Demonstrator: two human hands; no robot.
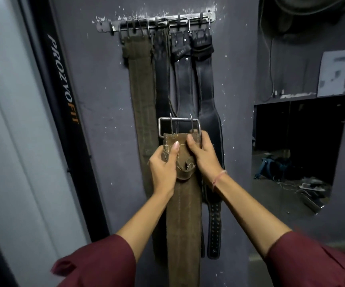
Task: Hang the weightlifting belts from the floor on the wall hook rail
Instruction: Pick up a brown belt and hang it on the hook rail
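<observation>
Head view: we hold a worn brown suede belt (183,224) upright against the grey wall (105,100), its steel two-prong buckle (178,126) uppermost, well below the metal hook rail (157,22). Our left hand (163,168) and right hand (203,154) grip its upper end, fingers curled round the edges and thumbs on the front. An olive canvas belt (141,90) and three black leather belts (186,79) hang from the rail.

We hold the brown suede belt (183,224) in front of the belts hanging below the grey metal hook rail (157,22) (olive canvas belt (141,100) leftmost, three black leather belts (185,83) to its right).
</observation>
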